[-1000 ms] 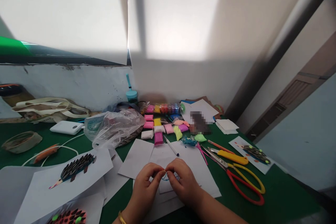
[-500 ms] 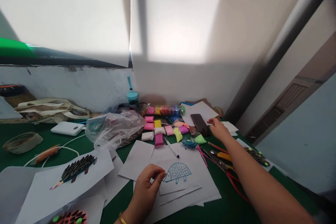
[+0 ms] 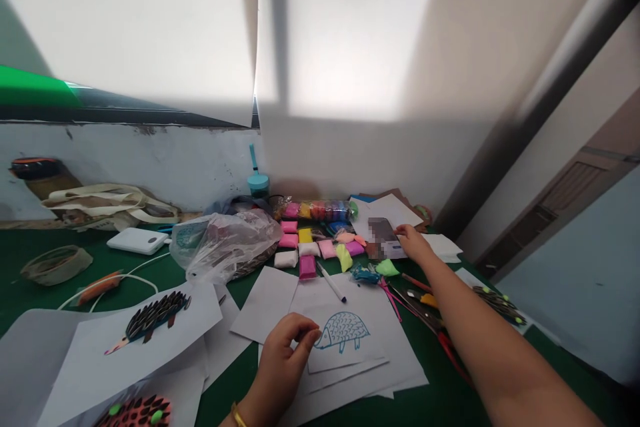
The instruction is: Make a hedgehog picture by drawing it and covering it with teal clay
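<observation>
My left hand (image 3: 287, 360), a bracelet at its wrist, is closed in a pinch at the left edge of a white sheet (image 3: 367, 360). That sheet bears a hedgehog drawing (image 3: 345, 332) in blue lines and lies over other papers. Stretched forward across the table, my right hand (image 3: 414, 243) has its curled fingers against the right edge of a phone (image 3: 383, 233). The phone lies flat, its screen lit and partly pixelated. A capped marker (image 3: 331, 281) rests above the drawing.
Bright clay packets (image 3: 307, 267) and a clear plastic bag (image 3: 225, 247) stand behind the papers. Scissors (image 3: 425, 317) lie beneath my right forearm. At left are a seed-covered hedgehog picture (image 3: 157, 317), a white power bank (image 3: 137, 240) and a cable (image 3: 133, 275). A wall closes off the back.
The phone's screen has gone from dark to lit, with my right fingers still at its edge. My left hand keeps its pinch. The whole view has shifted slightly.
</observation>
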`<state>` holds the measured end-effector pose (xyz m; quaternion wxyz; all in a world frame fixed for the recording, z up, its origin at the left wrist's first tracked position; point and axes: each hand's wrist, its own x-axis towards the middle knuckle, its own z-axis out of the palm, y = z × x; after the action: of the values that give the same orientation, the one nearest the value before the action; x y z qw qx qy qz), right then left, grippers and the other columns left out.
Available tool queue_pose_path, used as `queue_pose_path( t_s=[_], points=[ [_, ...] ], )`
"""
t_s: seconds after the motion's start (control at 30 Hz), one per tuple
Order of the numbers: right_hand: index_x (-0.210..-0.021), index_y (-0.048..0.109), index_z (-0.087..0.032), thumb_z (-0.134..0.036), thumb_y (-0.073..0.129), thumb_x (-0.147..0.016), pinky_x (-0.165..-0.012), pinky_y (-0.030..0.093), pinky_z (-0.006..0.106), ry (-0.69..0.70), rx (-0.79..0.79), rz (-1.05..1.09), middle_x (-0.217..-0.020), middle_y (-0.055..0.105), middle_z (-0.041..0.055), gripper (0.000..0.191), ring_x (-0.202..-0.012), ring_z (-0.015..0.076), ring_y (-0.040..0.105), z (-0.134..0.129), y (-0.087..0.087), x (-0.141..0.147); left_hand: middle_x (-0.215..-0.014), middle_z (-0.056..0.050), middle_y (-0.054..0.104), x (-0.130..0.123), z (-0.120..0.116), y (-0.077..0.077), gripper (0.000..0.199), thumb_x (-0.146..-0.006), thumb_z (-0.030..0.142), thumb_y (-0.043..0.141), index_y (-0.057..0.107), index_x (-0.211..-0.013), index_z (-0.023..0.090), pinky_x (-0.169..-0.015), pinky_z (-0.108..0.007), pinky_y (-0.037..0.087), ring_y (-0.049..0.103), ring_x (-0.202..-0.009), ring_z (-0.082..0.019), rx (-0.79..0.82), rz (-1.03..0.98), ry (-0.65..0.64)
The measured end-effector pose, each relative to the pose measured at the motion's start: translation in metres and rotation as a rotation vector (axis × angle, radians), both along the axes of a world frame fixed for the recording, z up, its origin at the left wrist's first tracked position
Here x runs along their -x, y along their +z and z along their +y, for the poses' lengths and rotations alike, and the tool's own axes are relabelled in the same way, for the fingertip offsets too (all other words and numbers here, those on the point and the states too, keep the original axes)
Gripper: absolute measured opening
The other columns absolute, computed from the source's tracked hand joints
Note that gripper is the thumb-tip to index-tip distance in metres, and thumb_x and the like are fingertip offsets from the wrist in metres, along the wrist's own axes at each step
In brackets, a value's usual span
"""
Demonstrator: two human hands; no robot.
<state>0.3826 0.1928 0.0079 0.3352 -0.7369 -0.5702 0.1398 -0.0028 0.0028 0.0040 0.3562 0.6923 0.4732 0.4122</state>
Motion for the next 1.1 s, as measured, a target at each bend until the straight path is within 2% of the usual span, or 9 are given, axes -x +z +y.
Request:
queue_pose_path(
  t_s=[0.17, 0.27, 0.33, 0.4, 0.5, 0.63, 0.77, 0.87, 1.1],
  points=[
    [-0.118, 0.056, -0.017, -0.013, 0.042, -0.078, -0.091, 0.044, 0.037, 0.075, -0.126, 0.065, -0.115, 0.068, 0.0112, 0.042, -0.110, 0.0244, 0.059, -0.025, 0.022, 0.042, -0.089, -0.004, 0.066, -0.001, 0.000, 0.002, 0.019, -0.092, 0.038, 0.056, 0.066, -0.088, 0.022, -0.074, -0.030, 0.049, 0.061, -0.082, -0.019, 0.030, -0.018, -0.006],
    [-0.112, 0.058, -0.021, -0.023, 0.043, -0.088, -0.084, 0.048, 0.033, 0.239, -0.172, 0.105, -0.108, 0.068, 0.0054, 0.029, -0.099, 0.0210, 0.062, -0.078, 0.032, 0.100, -0.088, -0.004, 0.066, -0.002, 0.000, -0.001, 0.018, -0.091, 0.038, 0.058, 0.067, -0.088, 0.022, -0.074, -0.030, 0.049, 0.061, -0.082, -0.019, 0.023, -0.033, 0.004],
    [-0.110, 0.060, -0.022, -0.031, 0.045, -0.093, -0.082, 0.047, 0.033, 0.492, -0.138, 0.157, -0.105, 0.068, 0.0045, 0.024, -0.095, 0.0202, 0.062, -0.121, 0.036, 0.142, -0.088, -0.003, 0.067, -0.002, 0.000, -0.003, 0.017, -0.089, 0.038, 0.061, 0.067, -0.093, 0.022, -0.075, -0.031, 0.050, 0.062, -0.081, -0.020, 0.024, -0.062, 0.045],
    [-0.114, 0.060, -0.025, -0.036, 0.052, -0.093, -0.080, 0.046, 0.032, 0.650, -0.074, 0.148, -0.104, 0.067, 0.0036, 0.025, -0.094, 0.0205, 0.060, -0.159, 0.035, 0.177, -0.087, -0.003, 0.067, -0.002, 0.001, -0.006, 0.020, -0.086, 0.039, 0.063, 0.065, -0.096, 0.022, -0.074, -0.031, 0.051, 0.062, -0.080, -0.020, 0.017, -0.104, 0.096],
    [-0.097, 0.063, -0.023, -0.037, 0.057, -0.091, -0.076, 0.042, 0.033, 0.727, -0.094, 0.099, -0.089, 0.066, 0.0026, 0.017, -0.084, 0.0203, 0.057, -0.188, 0.024, 0.208, -0.080, -0.002, 0.065, -0.001, 0.001, -0.007, 0.019, -0.086, 0.039, 0.063, 0.064, -0.087, 0.020, -0.070, -0.029, 0.050, 0.060, -0.074, -0.019, -0.002, -0.129, 0.105],
    [-0.084, 0.060, -0.021, -0.034, 0.048, -0.096, -0.070, 0.039, 0.030, 0.718, -0.207, 0.181, -0.079, 0.061, 0.0020, 0.022, -0.076, 0.0177, 0.054, -0.187, -0.001, 0.217, -0.078, -0.002, 0.065, 0.000, 0.001, -0.005, 0.020, -0.087, 0.040, 0.061, 0.064, -0.084, 0.020, -0.068, -0.029, 0.049, 0.059, -0.073, -0.018, 0.015, -0.117, 0.094],
    [-0.079, 0.056, -0.020, -0.025, 0.048, -0.093, -0.068, 0.037, 0.030, 0.693, -0.316, 0.188, -0.074, 0.058, 0.0015, 0.017, -0.073, 0.0169, 0.052, -0.184, -0.015, 0.213, -0.086, -0.004, 0.067, -0.002, 0.000, -0.005, 0.023, -0.086, 0.042, 0.062, 0.065, -0.093, 0.020, -0.074, -0.031, 0.051, 0.062, -0.079, -0.020, 0.075, -0.129, 0.065],
    [-0.077, 0.054, -0.020, -0.021, 0.048, -0.090, -0.068, 0.036, 0.030, 0.662, -0.383, 0.190, -0.073, 0.056, 0.0014, 0.015, -0.072, 0.0171, 0.051, -0.186, -0.016, 0.212, -0.086, -0.003, 0.067, -0.004, 0.000, -0.004, 0.028, -0.085, 0.043, 0.064, 0.064, -0.100, 0.020, -0.074, -0.032, 0.051, 0.062, -0.078, -0.020, 0.108, -0.113, 0.065],
    [-0.080, 0.055, -0.021, -0.024, 0.051, -0.089, -0.069, 0.036, 0.031, 0.677, -0.365, 0.196, -0.075, 0.057, 0.0014, 0.010, -0.073, 0.0174, 0.051, -0.188, -0.011, 0.211, -0.079, -0.002, 0.064, -0.004, 0.001, -0.003, 0.023, -0.086, 0.043, 0.062, 0.064, -0.082, 0.020, -0.069, -0.029, 0.048, 0.060, -0.075, -0.019, 0.080, -0.074, 0.042]
  ],
)
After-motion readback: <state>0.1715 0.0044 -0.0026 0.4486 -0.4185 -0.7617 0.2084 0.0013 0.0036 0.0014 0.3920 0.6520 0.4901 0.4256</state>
